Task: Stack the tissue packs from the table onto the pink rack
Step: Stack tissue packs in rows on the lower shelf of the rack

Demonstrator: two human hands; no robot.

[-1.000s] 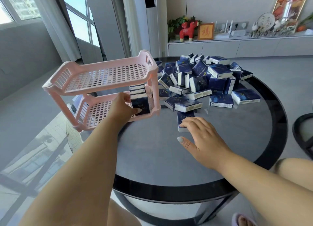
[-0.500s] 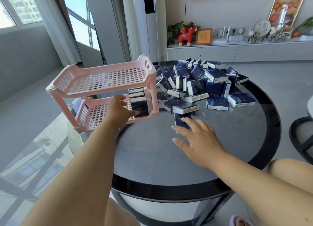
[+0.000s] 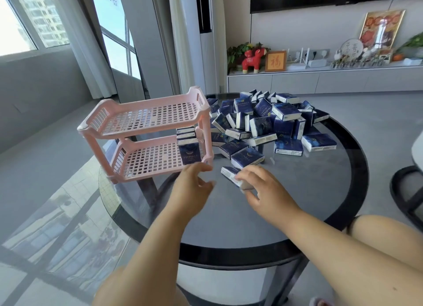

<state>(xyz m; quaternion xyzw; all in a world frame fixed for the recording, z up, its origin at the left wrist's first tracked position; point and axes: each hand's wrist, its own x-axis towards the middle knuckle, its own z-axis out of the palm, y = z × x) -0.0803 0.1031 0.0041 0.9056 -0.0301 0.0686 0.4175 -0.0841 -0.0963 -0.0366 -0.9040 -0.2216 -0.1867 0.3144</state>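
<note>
A two-tier pink rack (image 3: 146,120) stands at the left of the round table. Several dark blue tissue packs (image 3: 189,153) stand upright in a row at the right end of its lower shelf. A large pile of blue tissue packs (image 3: 265,120) covers the far side of the table. My right hand (image 3: 261,187) grips one tissue pack (image 3: 230,174) just in front of the pile, lifted at a tilt. My left hand (image 3: 193,186) hovers beside it, below the rack's front right corner, fingers loosely curled and holding nothing.
The round table (image 3: 297,202) has a grey top and a black rim. A chair (image 3: 409,186) stands at the right edge. My bare knee (image 3: 377,234) shows at the lower right. A cabinet with ornaments (image 3: 320,81) runs along the back wall.
My left hand has let go of the pack on the lower shelf and drawn back toward the right hand. My right hand has closed on a pack by the pile and raised it.
</note>
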